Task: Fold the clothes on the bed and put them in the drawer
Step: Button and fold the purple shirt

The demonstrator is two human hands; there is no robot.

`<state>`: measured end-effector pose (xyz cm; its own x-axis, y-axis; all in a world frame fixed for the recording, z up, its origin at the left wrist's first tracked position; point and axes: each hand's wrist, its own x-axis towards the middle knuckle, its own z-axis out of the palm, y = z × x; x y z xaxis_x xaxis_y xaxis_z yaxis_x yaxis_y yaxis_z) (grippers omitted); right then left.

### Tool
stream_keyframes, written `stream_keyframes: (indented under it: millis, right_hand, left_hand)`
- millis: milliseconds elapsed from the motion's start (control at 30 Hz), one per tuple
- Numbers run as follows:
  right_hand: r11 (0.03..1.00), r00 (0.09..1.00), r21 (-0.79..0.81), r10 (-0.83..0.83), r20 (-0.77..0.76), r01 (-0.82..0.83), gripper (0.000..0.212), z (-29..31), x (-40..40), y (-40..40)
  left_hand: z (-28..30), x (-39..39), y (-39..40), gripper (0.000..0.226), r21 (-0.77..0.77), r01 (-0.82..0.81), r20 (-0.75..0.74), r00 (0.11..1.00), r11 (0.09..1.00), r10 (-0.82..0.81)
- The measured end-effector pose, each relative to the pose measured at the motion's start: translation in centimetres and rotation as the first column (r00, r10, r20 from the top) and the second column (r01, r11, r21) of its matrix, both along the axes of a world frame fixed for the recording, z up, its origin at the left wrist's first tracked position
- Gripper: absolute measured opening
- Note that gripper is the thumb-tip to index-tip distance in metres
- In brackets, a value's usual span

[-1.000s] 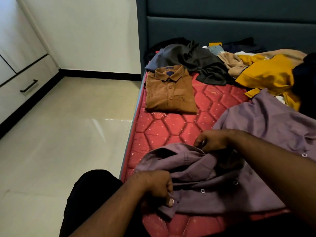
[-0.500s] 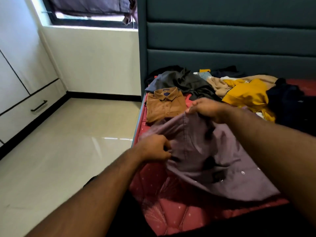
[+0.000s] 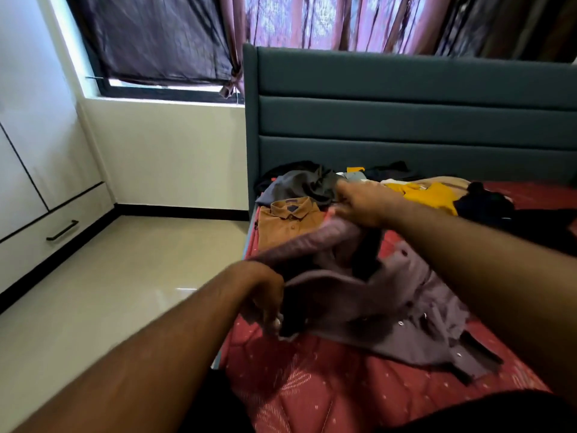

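Leftmost, the drawer (image 3: 53, 235) stands shut under the wardrobe doors, well apart from the bed (image 3: 312, 398) across bare floor. Next comes the left hand (image 3: 262, 295), fingers curled down and pinching the near edge of the purple shirt (image 3: 374, 301) over the bed's side; motion blur smears the fingertips, so the exact hold is probably a thumb-and-finger pinch, no more certain than that. The shirt hangs between the two hands, its upper part lifted and stretched, its lower part trailing on the red mattress. Behind it a brown shirt (image 3: 288, 223) lies folded flat near the bed's edge. The right hand (image 3: 362, 204) grips the shirt's far end, fingers closed round bunched cloth. Further right, a loose pile (image 3: 424, 195) of dark and yellow clothes waits unfolded by the headboard (image 3: 406, 120). The shirt looks light, soft and limp; it will sag wherever unsupported, so holding it at shoulder seams or collar corners should keep it square for folding.
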<state>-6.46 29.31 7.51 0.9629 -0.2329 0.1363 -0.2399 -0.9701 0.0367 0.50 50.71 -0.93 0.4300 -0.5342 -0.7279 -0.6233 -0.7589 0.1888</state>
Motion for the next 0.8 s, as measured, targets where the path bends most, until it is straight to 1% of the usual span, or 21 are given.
stream_keyframes:
  millis: [33, 67, 100, 133, 200, 267, 333, 367, 400, 433, 467, 500, 533, 567, 600, 633, 667, 700, 733, 767, 800]
  right_hand:
    - [1.0, 0.999, -0.011, 0.022, -0.048, -0.022, 0.046, -1.8, -0.9, 0.0]
    - [0.998, 0.996, -0.007, 0.068, -0.061, -0.069, 0.052, -3.4, -1.9, 0.1]
    - [0.993, 0.99, -0.003, 0.12, -0.073, -0.121, 0.055, -4.9, -2.8, -0.1]
    - [0.983, 0.978, -0.016, 0.18, -0.103, -0.182, 0.055, -6.1, -3.7, -0.3]
    - [0.962, 0.942, -0.063, 0.246, -0.227, -0.266, 0.046, -7.6, -5.1, -1.2]
    - [0.951, 0.905, -0.066, 0.264, -0.332, -0.302, 0.027, -8.3, -5.6, -2.1]
    - [0.981, 0.907, 0.031, 0.187, -0.379, -0.189, 0.015, -7.4, -5.0, -2.8]
    - [0.992, 0.916, 0.083, 0.124, -0.382, -0.1, 0.011, -6.3, -4.4, -3.3]
    - [0.994, 0.937, 0.102, 0.077, -0.342, -0.044, 0.01, -4.6, -3.7, -4.0]
    - [0.995, 0.969, 0.101, 0.029, -0.244, -0.004, 0.01, -2.7, -2.9, -4.7]
    - [0.995, 0.997, 0.095, -0.022, -0.076, 0.03, 0.011, 0.1, -2.2, -5.4]
    - [0.993, 0.988, 0.098, -0.078, 0.13, 0.065, 0.013, 2.5, -1.6, -5.8]
    - [0.989, 0.937, 0.102, -0.133, 0.323, 0.105, 0.016, 4.7, -1.3, -5.6]
    - [0.981, 0.869, 0.089, -0.193, 0.456, 0.171, 0.019, 6.5, -1.0, -5.1]
    - [0.971, 0.826, 0.064, -0.228, 0.515, 0.229, 0.022, 7.5, -0.8, -4.1]
    - [0.968, 0.825, 0.039, -0.233, 0.515, 0.249, 0.024, 7.6, -0.6, -3.0]
    - [0.974, 0.854, 0.04, -0.217, 0.473, 0.225, 0.023, 6.8, -0.5, -1.7]
    - [0.98, 0.898, 0.072, -0.198, 0.393, 0.184, 0.021, 5.3, -0.5, -0.5]
    - [0.979, 0.941, 0.136, -0.183, 0.285, 0.15, 0.019, 2.8, -0.7, 0.6]
    - [0.964, 0.974, 0.227, -0.176, 0.146, 0.14, 0.021, 0.0, -1.3, 1.7]
    - [0.92, 0.985, 0.361, -0.17, 0.009, 0.156, 0.023, -3.4, -2.1, 2.6]
  left_hand:
    - [-1.2, -0.5, 0.3, 0.009, -0.012, -0.001, -0.053, 0.999, 1.0, 0.001]
    - [-2.5, -1.0, 0.4, 0.011, -0.033, 0.003, -0.083, 0.997, 0.999, -0.006]
    - [-3.6, -1.6, 0.5, 0.011, -0.041, 0.031, -0.083, 0.996, 0.999, -0.034]
    - [-4.7, -1.9, 0.6, 0.017, -0.033, 0.067, -0.058, 0.996, 0.997, -0.069]
    - [-6.4, -2.0, 0.5, 0.031, 0.014, 0.153, 0.001, 0.988, 0.988, -0.153]
    - [-7.2, -1.5, 0.4, 0.032, 0.09, 0.214, -0.018, 0.977, 0.973, -0.214]
    - [-6.3, -0.5, -0.3, 0.027, 0.14, 0.222, -0.108, 0.972, 0.965, -0.208]
    - [-4.9, 0.2, -0.6, 0.021, 0.092, 0.2, -0.127, 0.974, 0.975, -0.188]
    - [-2.8, 1.1, -1.0, 0.014, -0.021, 0.152, -0.098, 0.983, 0.988, -0.154]
    - [-0.5, 2.1, -1.4, 0.007, -0.198, 0.111, 0.03, 0.994, 0.974, -0.107]
    - [2.5, 3.4, -1.9, 0.005, -0.409, 0.125, 0.241, 0.97, 0.904, -0.025]
    - [4.9, 4.1, -1.9, 0.011, -0.594, 0.156, 0.396, 0.911, 0.789, 0.118]
    - [6.7, 4.5, -1.9, 0.016, -0.706, 0.183, 0.443, 0.868, 0.684, 0.224]
    - [7.9, 4.5, -2.0, 0.018, -0.731, 0.184, 0.428, 0.874, 0.657, 0.231]
    - [8.3, 3.8, -1.8, 0.018, -0.701, 0.155, 0.361, 0.919, 0.696, 0.16]
    - [7.8, 2.8, -1.8, 0.019, -0.628, 0.113, 0.27, 0.959, 0.77, 0.08]
    - [6.5, 1.7, -1.7, 0.019, -0.548, 0.092, 0.212, 0.977, 0.832, 0.031]
    - [4.7, 0.8, -1.6, 0.021, -0.531, 0.096, 0.212, 0.977, 0.842, 0.022]
    - [2.7, 0.0, -1.4, 0.023, -0.575, 0.099, 0.236, 0.971, 0.812, 0.049]
    - [0.6, -0.8, -1.3, 0.024, -0.667, 0.057, 0.222, 0.967, 0.743, 0.126]
    - [-1.8, -2.0, -1.2, 0.023, -0.768, -0.068, 0.1, 0.969, 0.636, 0.225]
